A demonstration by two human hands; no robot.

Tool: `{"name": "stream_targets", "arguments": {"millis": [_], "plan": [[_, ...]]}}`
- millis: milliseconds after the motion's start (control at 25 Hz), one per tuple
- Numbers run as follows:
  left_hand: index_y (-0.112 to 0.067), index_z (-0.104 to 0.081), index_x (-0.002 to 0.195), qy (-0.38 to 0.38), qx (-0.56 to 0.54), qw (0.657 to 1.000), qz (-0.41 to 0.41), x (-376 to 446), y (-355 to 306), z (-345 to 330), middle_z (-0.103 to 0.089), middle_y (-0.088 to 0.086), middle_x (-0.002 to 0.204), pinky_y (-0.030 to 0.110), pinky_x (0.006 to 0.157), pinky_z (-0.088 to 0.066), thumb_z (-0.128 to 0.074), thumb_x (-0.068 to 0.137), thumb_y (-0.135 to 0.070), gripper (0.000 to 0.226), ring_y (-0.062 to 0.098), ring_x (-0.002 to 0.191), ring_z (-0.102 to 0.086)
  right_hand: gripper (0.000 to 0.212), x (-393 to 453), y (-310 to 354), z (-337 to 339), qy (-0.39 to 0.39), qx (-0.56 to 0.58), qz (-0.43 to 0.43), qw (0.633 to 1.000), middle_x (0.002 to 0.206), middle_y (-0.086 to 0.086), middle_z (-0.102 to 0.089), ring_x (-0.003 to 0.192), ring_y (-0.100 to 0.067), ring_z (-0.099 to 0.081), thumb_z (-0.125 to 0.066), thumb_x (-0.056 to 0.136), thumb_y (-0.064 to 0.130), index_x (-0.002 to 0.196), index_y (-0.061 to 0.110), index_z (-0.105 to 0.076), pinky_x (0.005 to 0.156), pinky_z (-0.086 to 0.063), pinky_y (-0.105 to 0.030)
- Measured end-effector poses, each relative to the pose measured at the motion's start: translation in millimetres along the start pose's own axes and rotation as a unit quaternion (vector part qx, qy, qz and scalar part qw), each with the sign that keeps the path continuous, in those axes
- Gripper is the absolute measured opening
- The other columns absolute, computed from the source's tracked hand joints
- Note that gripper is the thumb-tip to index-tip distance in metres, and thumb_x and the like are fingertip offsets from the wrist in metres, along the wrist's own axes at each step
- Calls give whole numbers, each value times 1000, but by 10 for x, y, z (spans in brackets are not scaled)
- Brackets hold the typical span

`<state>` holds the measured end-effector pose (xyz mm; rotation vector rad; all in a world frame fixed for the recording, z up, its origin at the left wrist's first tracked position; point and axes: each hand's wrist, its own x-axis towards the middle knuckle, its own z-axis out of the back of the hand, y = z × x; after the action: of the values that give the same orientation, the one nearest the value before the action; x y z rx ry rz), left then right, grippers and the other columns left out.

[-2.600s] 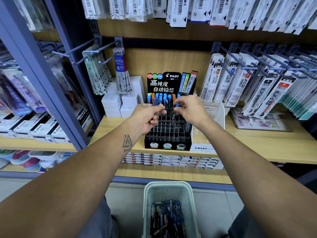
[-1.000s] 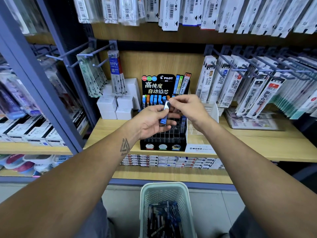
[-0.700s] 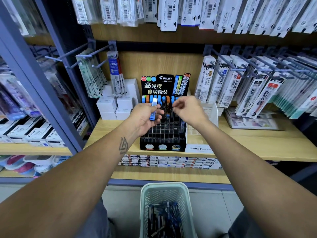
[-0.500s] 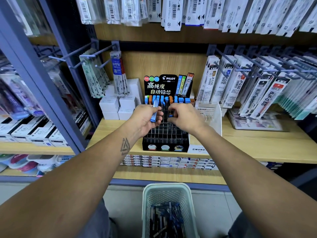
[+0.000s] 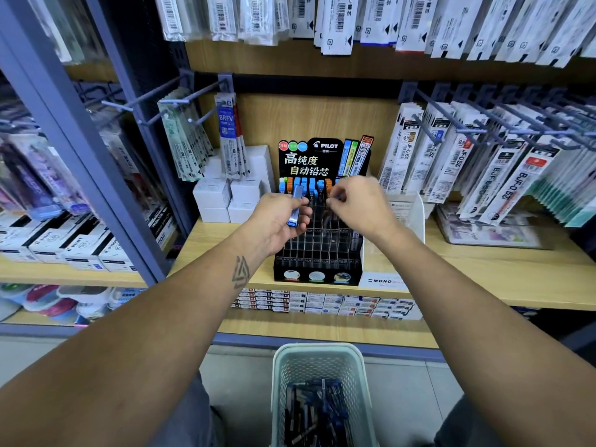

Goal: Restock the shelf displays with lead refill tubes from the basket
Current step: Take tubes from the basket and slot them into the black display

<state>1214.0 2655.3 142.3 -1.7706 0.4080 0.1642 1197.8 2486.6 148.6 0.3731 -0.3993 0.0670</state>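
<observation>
My left hand pinches a blue lead refill tube upright, just before the Pilot display rack. My right hand has its fingertips curled together over the rack's upper slots, apparently nipping another tube, though I cannot quite tell. These tubes look light, stiff and slick, so I judge a mid-body pinch best; many more lie in the basket below.

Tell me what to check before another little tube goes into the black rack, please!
1. Left hand holds a lead refill tube: ok.
2. Right hand is free to take it: cannot tell, its pinched fingertips may hold something.
3. Black Pilot rack has empty slots in front: ok.
4. Rack stands flat on the wooden shelf: ok.
5. Basket below has more tubes: ok.
</observation>
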Motion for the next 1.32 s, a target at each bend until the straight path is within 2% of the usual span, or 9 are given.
{"name": "stream_targets", "arguments": {"millis": [200,480,680,840,920,1000,1120,1240,1320], "plan": [[2,-62,112,-33,-15,999,-8,7,1,19,-61,11,72,25,47,-45,-52,100,-4,16,16,54,-52,10,102,-2,209,-45,98,-14,994,80,4,-71,76,-11,-66,-74,91,26,90,17,-77,79,-57,-34],[3,-62,117,-68,-21,997,-11,42,-6,60,-63,11,70,23,45,-44,-53,99,-2,21,16,51,-52,12,62,65,-26,-8,72,5,997,90,-2,-74,83,-17,-66,-71,94,22,99,13,-77,81,-55,-33],[1,-61,112,-62,-20,998,-7,29,-10,34,-66,13,72,24,45,-45,-51,100,-3,16,16,51,-53,12,88,92,-6,-74,73,-1,995,92,-2,-75,83,-14,-66,-70,94,20,98,11,-77,83,-55,-34],[-1,-62,107,-68,-4,998,-2,34,-2,15,-65,11,71,24,45,-42,-52,100,-4,12,15,50,-50,12,87,71,25,-76,74,-6,994,90,-1,-75,83,-14,-67,-71,94,21,97,12,-77,84,-56,-34],[-3,-63,104,-70,58,995,-44,33,-2,8,-63,9,70,22,42,-36,-58,96,-6,10,13,47,-45,10,90,65,39,-67,85,-15,994,87,0,-74,82,-15,-67,-71,93,20,94,13,-77,83,-57,-37],[-3,-67,99,-69,207,964,-152,86,-55,30,-62,8,74,23,49,-40,-68,90,-8,10,13,53,-46,8,99,36,77,-52,99,-36,993,82,1,-72,80,-15,-66,-71,92,19,91,14,-77,81,-57,-38],[-7,-71,88,-72,370,884,-278,185,-229,43,-64,8,74,28,64,-46,-78,79,-7,11,16,64,-53,8,98,8,113,-48,104,-62,991,80,0,-71,76,-17,-66,-71,92,19,88,15,-76,78,-58,-38],[-14,-57,66,-39,487,818,-304,289,-272,8,-51,1,61,30,57,-35,-80,76,-12,25,16,58,-43,8,99,2,91,-43,93,-63,993,79,1,-70,76,-18,-66,-70,92,22,85,20,-74,76,-58,-40],[-22,-50,60,-14,549,780,-300,364,-229,-11,-49,-2,62,30,57,-37,-81,77,-14,37,19,60,-45,10,103,-15,86,-39,94,-67,993,77,1,-70,74,-18,-65,-70,91,23,82,21,-73,75,-58,-40]]}}
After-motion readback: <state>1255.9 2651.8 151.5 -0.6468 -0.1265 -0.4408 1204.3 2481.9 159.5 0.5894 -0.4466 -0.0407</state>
